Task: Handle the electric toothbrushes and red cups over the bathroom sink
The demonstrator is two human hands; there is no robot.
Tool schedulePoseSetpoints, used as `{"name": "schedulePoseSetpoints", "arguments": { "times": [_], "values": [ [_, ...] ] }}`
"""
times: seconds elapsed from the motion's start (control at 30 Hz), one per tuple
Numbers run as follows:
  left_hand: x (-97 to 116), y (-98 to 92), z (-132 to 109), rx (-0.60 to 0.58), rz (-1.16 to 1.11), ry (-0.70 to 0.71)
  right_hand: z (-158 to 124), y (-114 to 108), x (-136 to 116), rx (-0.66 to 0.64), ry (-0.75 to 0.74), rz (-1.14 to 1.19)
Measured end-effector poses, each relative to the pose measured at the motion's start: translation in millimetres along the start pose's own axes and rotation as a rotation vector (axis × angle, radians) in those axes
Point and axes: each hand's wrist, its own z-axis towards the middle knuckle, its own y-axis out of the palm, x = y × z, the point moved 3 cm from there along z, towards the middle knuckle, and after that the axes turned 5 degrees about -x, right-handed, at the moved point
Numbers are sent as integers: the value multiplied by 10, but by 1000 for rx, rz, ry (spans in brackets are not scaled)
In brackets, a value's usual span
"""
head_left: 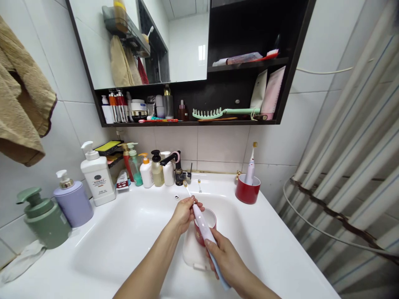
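Observation:
Over the sink, an electric toothbrush (203, 222) with a pale pink-to-blue handle points away from me. My right hand (227, 254) is closed around the lower handle. My left hand (185, 212) pinches the slim brush head (186, 187) where it meets the handle. Below them, a red cup (199, 237) with a white inside stands in the basin, partly hidden by the handle and right hand. It appears to rest on a white translucent case (190, 256). Another small brush head (200, 185) lies on the sink's back ledge.
A black faucet (178, 170) rises behind the basin. On the right ledge, another red cup (248, 192) holds an electric toothbrush (250, 168). Pump bottles line the left, including a white one (99, 179) and a green one (46, 220). A dark mirror cabinet (187, 123) hangs above.

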Motion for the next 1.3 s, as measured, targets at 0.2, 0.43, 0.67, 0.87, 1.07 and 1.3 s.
{"name": "schedulePoseSetpoints", "arguments": {
  "times": [0.2,0.43,0.67,0.87,1.07,1.3],
  "values": [
    [-26,42,-8,-8,3,-6,0,-2,-23,15,-24,0],
    [-44,49,16,-27,-35,23,-16,6,-55,-34,5,104],
    [-51,77,20,-73,-59,87,6,5,-58,-3,-77,84],
    [16,127,-19,-91,-59,96,20,103,-73,-89,-36,242],
    [67,-17,-52,11,351,276,283,-137,-432,220,-299,35],
    [-211,-137,-194,-133,1311,473,729,-368,-331,398,-298,-179]
  ]
}}
